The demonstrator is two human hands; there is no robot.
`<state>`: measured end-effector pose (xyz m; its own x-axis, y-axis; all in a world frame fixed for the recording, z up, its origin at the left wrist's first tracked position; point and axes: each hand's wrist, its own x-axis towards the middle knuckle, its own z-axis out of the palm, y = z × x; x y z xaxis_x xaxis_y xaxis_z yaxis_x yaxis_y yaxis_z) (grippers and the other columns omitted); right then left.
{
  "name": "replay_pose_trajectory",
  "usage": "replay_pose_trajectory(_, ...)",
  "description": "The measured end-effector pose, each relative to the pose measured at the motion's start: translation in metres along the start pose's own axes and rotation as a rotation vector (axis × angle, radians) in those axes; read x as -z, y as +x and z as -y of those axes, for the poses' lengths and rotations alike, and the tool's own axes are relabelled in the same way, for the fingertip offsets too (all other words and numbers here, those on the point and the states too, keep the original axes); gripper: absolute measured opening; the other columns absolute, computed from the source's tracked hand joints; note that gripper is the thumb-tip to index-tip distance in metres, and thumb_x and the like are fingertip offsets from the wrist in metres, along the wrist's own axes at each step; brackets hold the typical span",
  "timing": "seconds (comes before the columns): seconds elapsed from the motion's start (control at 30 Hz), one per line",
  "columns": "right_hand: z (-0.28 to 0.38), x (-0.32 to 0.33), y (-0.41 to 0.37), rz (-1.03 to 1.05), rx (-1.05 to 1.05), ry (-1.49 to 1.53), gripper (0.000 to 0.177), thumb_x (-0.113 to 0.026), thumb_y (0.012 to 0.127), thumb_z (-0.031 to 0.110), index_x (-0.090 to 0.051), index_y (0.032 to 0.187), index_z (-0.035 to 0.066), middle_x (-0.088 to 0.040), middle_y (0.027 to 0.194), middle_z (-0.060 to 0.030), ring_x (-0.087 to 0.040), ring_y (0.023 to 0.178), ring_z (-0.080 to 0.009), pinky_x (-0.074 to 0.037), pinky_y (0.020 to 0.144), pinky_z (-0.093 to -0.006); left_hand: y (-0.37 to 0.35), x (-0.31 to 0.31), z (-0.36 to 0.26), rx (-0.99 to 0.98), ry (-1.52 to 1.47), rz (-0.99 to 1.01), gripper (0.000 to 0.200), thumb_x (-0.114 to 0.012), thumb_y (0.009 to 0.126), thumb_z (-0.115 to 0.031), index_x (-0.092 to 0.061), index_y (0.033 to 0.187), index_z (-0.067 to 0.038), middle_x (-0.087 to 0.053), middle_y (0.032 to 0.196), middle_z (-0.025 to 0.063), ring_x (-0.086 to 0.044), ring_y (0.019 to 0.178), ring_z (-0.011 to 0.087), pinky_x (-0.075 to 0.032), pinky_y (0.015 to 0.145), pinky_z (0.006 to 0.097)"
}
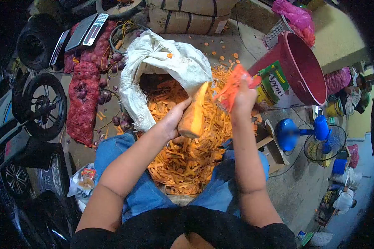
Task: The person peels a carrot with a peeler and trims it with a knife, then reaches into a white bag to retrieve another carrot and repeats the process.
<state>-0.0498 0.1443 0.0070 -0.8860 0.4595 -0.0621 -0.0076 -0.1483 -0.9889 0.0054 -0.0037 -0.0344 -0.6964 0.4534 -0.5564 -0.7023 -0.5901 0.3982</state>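
A large, partly peeled carrot [193,116] lies in my left hand [176,120], whose fingers wrap round its left side. Its upper part is bright orange, and brownish skin shows lower down. My right hand [244,97], raised to the right of the carrot and apart from it, is closed round a red-orange object [233,86] blurred by motion. Below both hands spreads a heap of orange peelings [187,162] between my knees. An open white woven sack [170,68] stands just beyond, its mouth folded back.
A big red bucket [305,68] leans at the right. Red net bags of onions [83,103] lie at the left near a motorcycle wheel [45,108]. A blue fan [322,133] stands at the right. Wrapped cartons [187,20] are at the back. A distant person [344,200] is at the lower right.
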Motion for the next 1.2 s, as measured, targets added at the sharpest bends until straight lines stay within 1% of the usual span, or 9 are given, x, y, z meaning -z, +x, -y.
replay_pose_trajectory(0.27,-0.031,-0.011,-0.037,0.271,0.165,-0.132,0.021,-0.045,0.08,0.018,-0.046,0.072,-0.001,-0.048,0.06,-0.0065,-0.045,0.058,-0.0133,-0.037,0.054,-0.029,-0.005,-0.013,-0.001,0.005,0.058,0.01,0.037,-0.025,0.086,-0.031,-0.043,0.103,-0.004,-0.054,0.091,0.009,-0.055,0.077,0.0185,-0.046,0.069,0.0326)
replay_pose_trajectory(0.5,-0.039,0.049,0.065,-0.462,0.384,-0.534,0.021,-0.043,0.08,0.016,-0.047,0.075,-0.004,-0.051,0.059,-0.0085,-0.047,0.052,-0.0174,-0.038,0.05,-0.0303,-0.023,-0.019,0.009,0.228,0.267,0.132,0.038,-0.033,0.084,-0.034,-0.045,0.101,-0.002,-0.057,0.081,0.01,-0.057,0.066,0.0177,-0.048,0.06,0.03)
replay_pose_trajectory(0.63,-0.012,0.023,0.029,-0.201,0.023,0.004,0.022,-0.046,0.08,0.022,-0.048,0.07,0.002,-0.045,0.057,0.0001,-0.04,0.048,-0.0074,-0.033,0.044,-0.0245,-0.014,-0.015,0.001,0.154,0.104,0.07,0.038,-0.031,0.084,-0.036,-0.044,0.1,-0.004,-0.054,0.084,0.0094,-0.056,0.071,0.0185,-0.046,0.066,0.0307)
replay_pose_trajectory(0.7,0.0,0.002,-0.009,-0.012,0.012,-0.092,0.022,-0.048,0.079,0.023,-0.047,0.068,0.004,-0.042,0.056,0.0032,-0.036,0.048,-0.0062,-0.03,0.043,-0.0237,0.0,-0.005,0.003,0.087,0.041,0.06,0.037,-0.031,0.084,-0.036,-0.044,0.099,-0.004,-0.054,0.084,0.0093,-0.055,0.072,0.0181,-0.047,0.066,0.031)
replay_pose_trajectory(0.87,-0.021,-0.011,-0.042,0.212,0.204,-0.128,0.019,-0.044,0.081,0.018,-0.047,0.073,0.001,-0.043,0.06,-0.0003,-0.042,0.058,-0.0089,-0.035,0.05,-0.0256,-0.002,-0.007,0.0,0.082,0.075,0.101,0.037,-0.034,0.082,-0.036,-0.046,0.1,-0.006,-0.055,0.089,0.0071,-0.055,0.076,0.0169,-0.047,0.067,0.0309)
replay_pose_trajectory(0.97,-0.029,0.013,0.017,-0.134,0.647,-0.458,0.017,-0.045,0.079,0.015,-0.047,0.069,0.002,-0.046,0.056,-0.0016,-0.041,0.052,-0.01,-0.033,0.048,-0.0266,-0.017,-0.016,0.01,0.227,0.228,0.079,0.033,-0.036,0.083,-0.031,-0.047,0.099,-0.005,-0.057,0.083,0.0067,-0.056,0.07,0.0158,-0.047,0.062,0.0309)
replay_pose_trajectory(1.03,-0.033,0.032,0.046,-0.365,0.371,-0.459,0.016,-0.044,0.078,0.013,-0.049,0.075,-0.003,-0.052,0.062,-0.0084,-0.047,0.054,-0.0149,-0.037,0.052,-0.0296,-0.016,-0.017,0.017,0.24,0.205,0.041,0.034,-0.037,0.083,-0.03,-0.047,0.1,-0.003,-0.057,0.083,0.0075,-0.057,0.068,0.0152,-0.048,0.06,0.0297)
replay_pose_trajectory(1.13,-0.015,0.045,0.055,-0.464,0.391,-0.356,0.022,-0.044,0.08,0.016,-0.045,0.069,-0.003,-0.045,0.057,-0.0043,-0.042,0.051,-0.0134,-0.035,0.048,-0.0291,-0.014,-0.014,0.004,0.165,0.239,0.095,0.035,-0.037,0.083,-0.031,-0.047,0.1,-0.002,-0.057,0.084,0.0077,-0.057,0.068,0.0148,-0.048,0.06,0.0286)
replay_pose_trajectory(1.2,-0.016,0.055,0.064,-0.436,0.096,0.09,0.022,-0.043,0.081,0.017,-0.046,0.069,-0.001,-0.047,0.058,-0.0036,-0.041,0.049,-0.011,-0.033,0.045,-0.0276,-0.014,-0.012,-0.002,0.157,0.218,0.076,0.035,-0.037,0.083,-0.032,-0.047,0.099,-0.002,-0.057,0.084,0.0081,-0.057,0.067,0.0151,-0.048,0.059,0.028)
